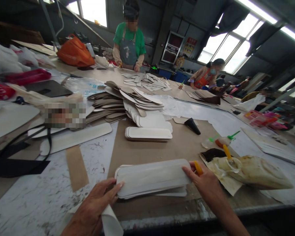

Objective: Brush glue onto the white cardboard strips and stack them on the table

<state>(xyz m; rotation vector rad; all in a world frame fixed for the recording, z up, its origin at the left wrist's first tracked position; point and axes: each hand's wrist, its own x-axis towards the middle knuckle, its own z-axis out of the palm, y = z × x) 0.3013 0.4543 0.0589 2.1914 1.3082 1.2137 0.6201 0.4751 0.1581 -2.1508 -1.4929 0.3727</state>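
A long white panel with rounded corners lies over a stack of similar pieces, whose edges show below it. My left hand grips its left end, thumb on top and fingers at the edge. A folded pale strip hangs beside that wrist; whether the hand holds it I cannot tell. At the panel's right end my right hand pinches the corner. A yellow handle sticks up between this hand's fingers; the rest of that tool is hidden.
Beyond stand a smaller white stack and a fanned pile of panels. On the right are a black cone-shaped piece, a glue bottle and a stained plastic container. A co-worker works across the table.
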